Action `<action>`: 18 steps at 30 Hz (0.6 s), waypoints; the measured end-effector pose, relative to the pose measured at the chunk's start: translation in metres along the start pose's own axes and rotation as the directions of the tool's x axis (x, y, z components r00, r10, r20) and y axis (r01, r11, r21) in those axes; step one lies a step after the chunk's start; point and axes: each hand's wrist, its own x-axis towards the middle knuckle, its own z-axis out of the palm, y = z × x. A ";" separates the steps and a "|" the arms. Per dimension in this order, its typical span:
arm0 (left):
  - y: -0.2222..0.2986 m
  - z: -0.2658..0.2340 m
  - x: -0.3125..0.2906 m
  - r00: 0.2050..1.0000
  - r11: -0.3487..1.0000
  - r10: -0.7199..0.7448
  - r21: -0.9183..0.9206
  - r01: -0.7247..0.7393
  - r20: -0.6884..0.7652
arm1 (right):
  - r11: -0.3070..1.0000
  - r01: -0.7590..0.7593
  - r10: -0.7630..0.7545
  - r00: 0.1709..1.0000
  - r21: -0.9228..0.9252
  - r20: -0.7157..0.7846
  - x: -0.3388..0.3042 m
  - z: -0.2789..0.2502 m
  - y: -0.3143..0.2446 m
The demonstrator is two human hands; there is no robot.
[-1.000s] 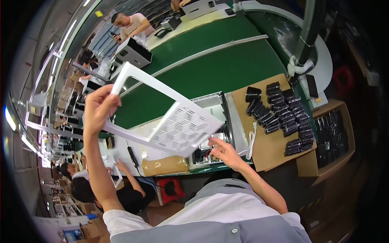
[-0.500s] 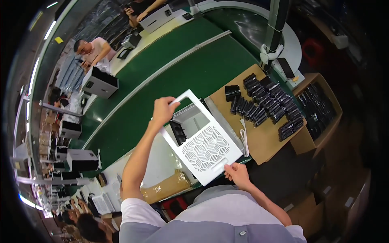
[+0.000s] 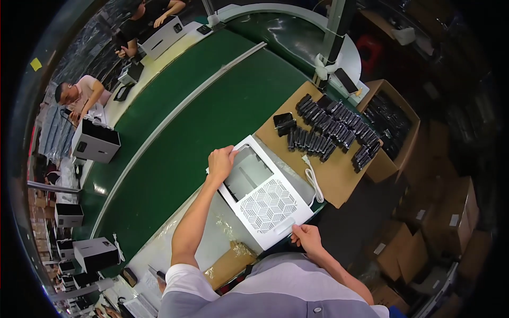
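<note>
A white panel with a geometric vent pattern and a large rectangular opening lies over a light grey housing, whose hollow inside shows through the opening. My left hand is closed on the panel's far left edge. At the near right corner, my right hand pinches the rim between thumb and curled fingers. Right of the panel, a white cord with a plug lies partly on a brown cardboard sheet. Whether the panel sits fully flush on the housing cannot be made out.
Several black wrapped bundles cover the cardboard. Beyond stands an open carton of black items. A green belt curves past, with white-and-black box-shaped units at left. Two people work across it. A metal post rises at the far right.
The panel has come down from a raised tilt to lie flatter over the housing, with both hands still on it. My view has shifted, so the surroundings appear farther left.
</note>
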 end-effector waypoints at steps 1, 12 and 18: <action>0.001 0.001 0.000 1.000 1.000 0.018 0.012 -0.017 -0.006 | 1.000 -0.028 0.028 1.000 0.001 -0.009 0.002 -0.002 0.001; -0.006 -0.006 -0.007 0.999 0.999 0.036 0.027 -0.037 0.019 | 0.983 -0.069 0.083 0.994 -0.171 0.073 0.018 -0.006 0.015; 0.002 -0.006 -0.001 0.997 0.996 0.031 0.076 -0.037 0.072 | 0.988 -0.089 0.097 0.994 -0.126 0.058 0.017 -0.013 0.009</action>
